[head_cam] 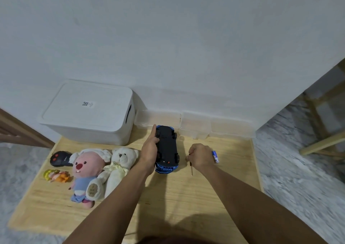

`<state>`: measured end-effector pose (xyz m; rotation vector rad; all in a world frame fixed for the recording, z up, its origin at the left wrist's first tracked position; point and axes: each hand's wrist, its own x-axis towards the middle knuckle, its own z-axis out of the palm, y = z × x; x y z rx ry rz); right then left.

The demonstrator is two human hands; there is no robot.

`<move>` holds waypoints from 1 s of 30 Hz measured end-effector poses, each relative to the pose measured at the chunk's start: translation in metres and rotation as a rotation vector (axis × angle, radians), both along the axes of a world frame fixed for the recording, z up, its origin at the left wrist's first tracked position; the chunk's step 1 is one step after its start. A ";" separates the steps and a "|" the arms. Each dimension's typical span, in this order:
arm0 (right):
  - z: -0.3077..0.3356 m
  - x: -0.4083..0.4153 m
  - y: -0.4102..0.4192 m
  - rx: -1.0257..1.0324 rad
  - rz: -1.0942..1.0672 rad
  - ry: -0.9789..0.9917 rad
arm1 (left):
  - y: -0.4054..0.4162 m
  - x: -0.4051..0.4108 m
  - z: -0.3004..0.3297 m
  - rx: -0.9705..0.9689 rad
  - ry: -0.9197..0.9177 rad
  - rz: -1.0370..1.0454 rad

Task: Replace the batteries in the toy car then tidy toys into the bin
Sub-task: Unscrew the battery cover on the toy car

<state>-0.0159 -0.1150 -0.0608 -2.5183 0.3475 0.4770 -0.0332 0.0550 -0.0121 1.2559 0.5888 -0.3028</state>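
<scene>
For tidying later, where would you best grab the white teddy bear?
Grip the white teddy bear round its body, coming from above. It lies flat on the table, pressed against the pink plush on one side, so only the top is free.

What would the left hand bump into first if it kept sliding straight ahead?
Probably the clear plastic box against the wall: the left hand, gripping the upturned toy car, points its index finger at it. Depth is uncertain.
</scene>
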 end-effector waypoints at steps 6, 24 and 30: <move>0.002 -0.003 0.004 -0.172 0.116 0.028 | 0.000 -0.003 0.001 -0.057 0.014 0.009; 0.038 0.014 0.025 0.256 0.286 -0.354 | -0.017 0.003 -0.006 0.100 -0.039 -0.105; 0.042 0.019 0.024 0.277 0.312 -0.253 | -0.017 0.003 -0.006 0.116 -0.072 -0.125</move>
